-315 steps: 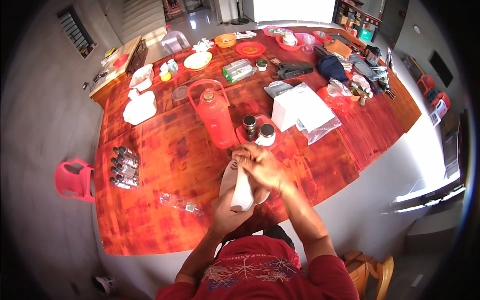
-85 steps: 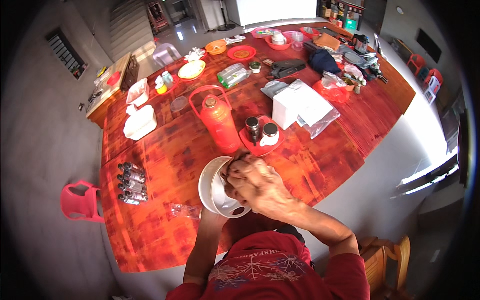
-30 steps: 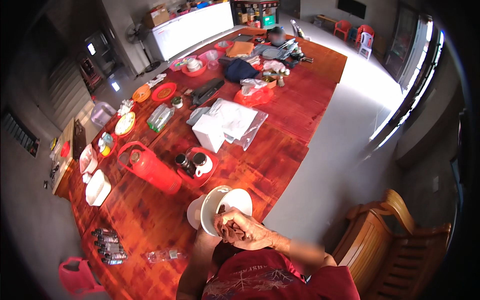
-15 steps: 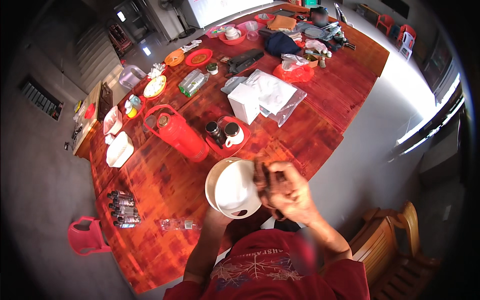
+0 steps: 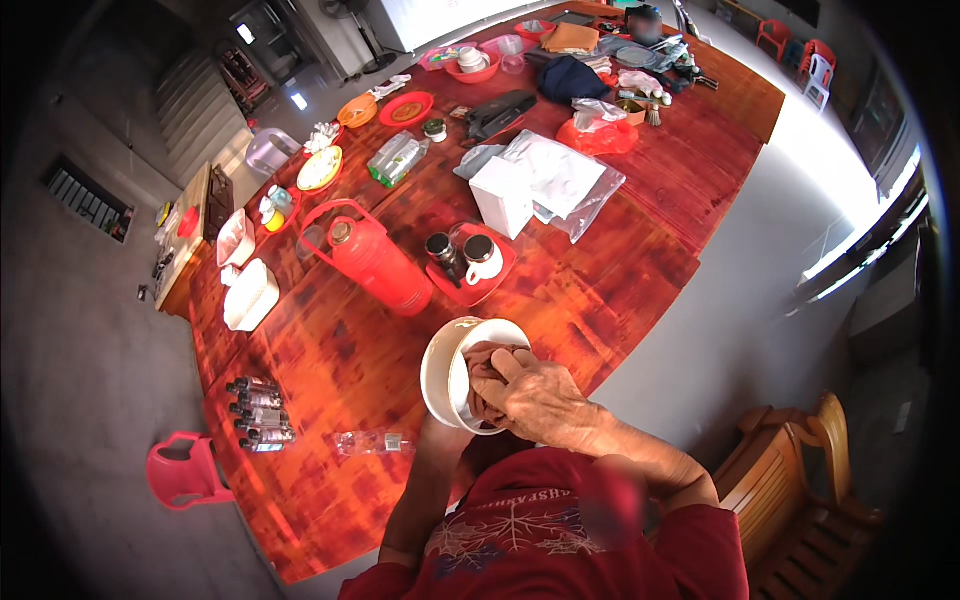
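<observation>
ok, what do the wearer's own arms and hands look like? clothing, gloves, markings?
Short red sleeves on a red shirt with pale lettering and a leaf print across the front. Forearms bare, no cables visible. Right hand ungloved; left hand mostly hidden, so can't confirm there.

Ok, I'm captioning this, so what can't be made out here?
In the head view:
Left hand: grip hidden behind the white container.
Its inside: partly hidden by the right hand and brown cloth.
White chest: cut off by the top edge.
Red shirt: partly lost to a blur.
</observation>
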